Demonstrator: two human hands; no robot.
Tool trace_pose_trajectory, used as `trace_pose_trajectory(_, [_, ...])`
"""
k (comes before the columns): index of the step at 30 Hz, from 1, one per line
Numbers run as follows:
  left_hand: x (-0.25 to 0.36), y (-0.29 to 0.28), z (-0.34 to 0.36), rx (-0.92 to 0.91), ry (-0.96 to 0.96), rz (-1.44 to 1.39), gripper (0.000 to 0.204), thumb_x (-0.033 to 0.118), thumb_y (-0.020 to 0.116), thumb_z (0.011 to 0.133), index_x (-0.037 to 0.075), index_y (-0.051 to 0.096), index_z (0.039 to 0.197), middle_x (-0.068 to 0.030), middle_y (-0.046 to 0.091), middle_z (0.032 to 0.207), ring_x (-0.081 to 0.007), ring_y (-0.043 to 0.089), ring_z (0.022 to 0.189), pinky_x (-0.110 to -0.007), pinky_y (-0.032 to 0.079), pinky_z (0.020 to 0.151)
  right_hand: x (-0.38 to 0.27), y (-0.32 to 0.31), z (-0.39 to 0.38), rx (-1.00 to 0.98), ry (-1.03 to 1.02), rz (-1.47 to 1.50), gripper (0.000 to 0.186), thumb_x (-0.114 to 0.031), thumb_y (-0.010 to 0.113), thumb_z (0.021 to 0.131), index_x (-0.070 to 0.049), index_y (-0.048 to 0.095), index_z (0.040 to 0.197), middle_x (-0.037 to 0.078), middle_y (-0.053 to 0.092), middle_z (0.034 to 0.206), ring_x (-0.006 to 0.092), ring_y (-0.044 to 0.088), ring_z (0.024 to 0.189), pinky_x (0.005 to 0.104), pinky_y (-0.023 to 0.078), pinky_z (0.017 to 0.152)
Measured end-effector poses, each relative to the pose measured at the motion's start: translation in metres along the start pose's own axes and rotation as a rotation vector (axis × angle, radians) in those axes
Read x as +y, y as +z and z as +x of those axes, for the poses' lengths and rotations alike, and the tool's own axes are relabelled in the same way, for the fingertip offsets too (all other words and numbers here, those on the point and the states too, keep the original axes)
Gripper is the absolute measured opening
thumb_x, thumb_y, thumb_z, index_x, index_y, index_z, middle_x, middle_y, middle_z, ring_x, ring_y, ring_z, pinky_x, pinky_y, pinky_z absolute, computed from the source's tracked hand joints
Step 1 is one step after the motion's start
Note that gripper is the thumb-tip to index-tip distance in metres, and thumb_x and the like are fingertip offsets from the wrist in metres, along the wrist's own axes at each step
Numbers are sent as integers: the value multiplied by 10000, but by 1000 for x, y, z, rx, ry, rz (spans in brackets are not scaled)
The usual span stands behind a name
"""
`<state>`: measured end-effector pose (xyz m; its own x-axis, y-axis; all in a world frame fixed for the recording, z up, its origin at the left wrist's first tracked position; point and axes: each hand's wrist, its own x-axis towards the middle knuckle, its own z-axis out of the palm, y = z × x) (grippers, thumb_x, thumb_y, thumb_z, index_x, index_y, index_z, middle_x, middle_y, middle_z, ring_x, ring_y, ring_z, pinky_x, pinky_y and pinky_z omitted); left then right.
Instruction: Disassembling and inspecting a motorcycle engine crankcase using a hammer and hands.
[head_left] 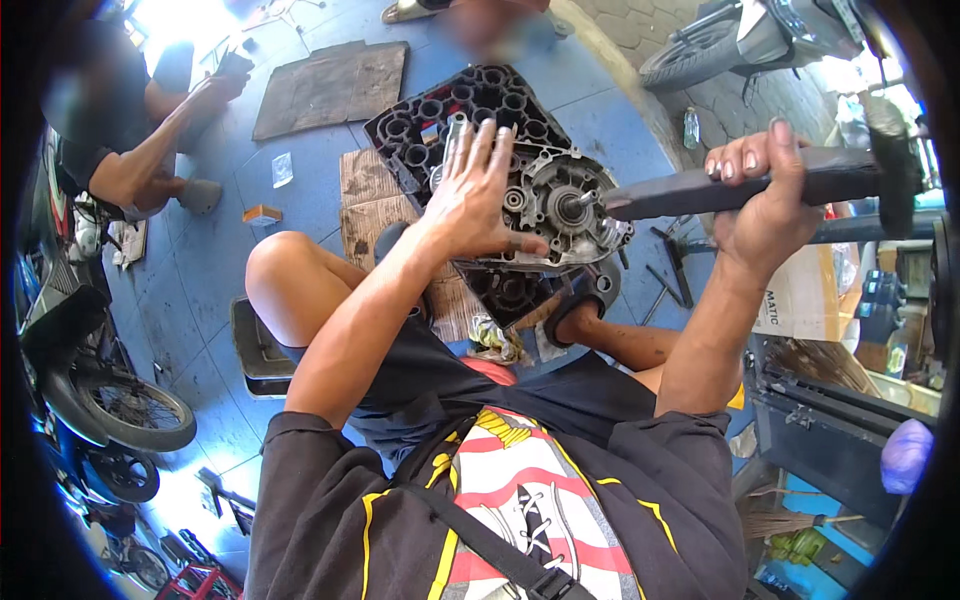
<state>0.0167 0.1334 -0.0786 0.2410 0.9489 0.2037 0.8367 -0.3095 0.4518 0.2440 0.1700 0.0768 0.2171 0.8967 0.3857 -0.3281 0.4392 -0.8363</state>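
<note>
A metal engine crankcase [545,225] rests on an upturned-looking black plastic crate [405,125] with round cells. My left hand [470,205] lies on the left part of the crankcase, fingers stretched out and thumb apart. In my right hand [765,195] is a hammer [680,192], gripped by its dark handle. Its head is at the right, and the butt of the handle points at the shaft [580,203] in the middle of the crankcase. The butt is close to the shaft; whether they touch I cannot tell.
Flattened cardboard [365,195] lies under the crate, and a brown board [330,88] lies beyond. T-shaped tools [675,265] are right of the crankcase. A metal tray [258,340] sits by my left knee. Another person [130,130] sits at left; motorcycles [130,405] line the left side.
</note>
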Motion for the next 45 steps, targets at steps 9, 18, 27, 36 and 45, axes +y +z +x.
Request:
trace_pose_trajectory(9, [23,33,-34,270,-386,-166,1015,438,778,754,-121,268,1430,-321,288,1487,-443,250,1412,-467,227,1168,68,63,-7,-149,-103,-132,184,-74,661,873,-25,535,748,65,503,609,177,504,497,363,465,512])
trace_pose_trajectory(18, [20,35,-34,306,-346,-181,978,415,778,754,-122,292,1410,-329,311,1461,-456,262,1401,-479,225,1165,6,90,31,-306,-171,-18,279,-198,571,903,-103,483,656,34,482,584,177,509,554,394,477,643])
trace_pose_trajectory(27, [16,35,-36,294,-352,-165,1022,480,749,765,-115,256,1434,-322,285,1484,-454,213,1425,-475,194,1178,101,67,-13,-100,-68,-46,162,30,608,874,21,547,724,88,548,574,147,523,468,312,485,485])
trace_pose_trajectory(36, [4,13,-82,143,-359,-314,1378,637,845,523,-85,164,1479,-295,185,1541,-434,145,1454,-444,182,1195,52,60,-22,-79,178,4,249,-171,719,864,-27,540,769,49,514,605,161,512,482,343,468,485])
trace_pose_trajectory(45, [-9,29,-90,224,-222,-421,1318,594,856,523,-54,224,1480,-291,205,1542,-441,241,1426,-439,277,1160,33,48,-90,-210,24,-63,145,-64,624,883,-10,490,872,76,481,598,172,498,477,357,467,472])
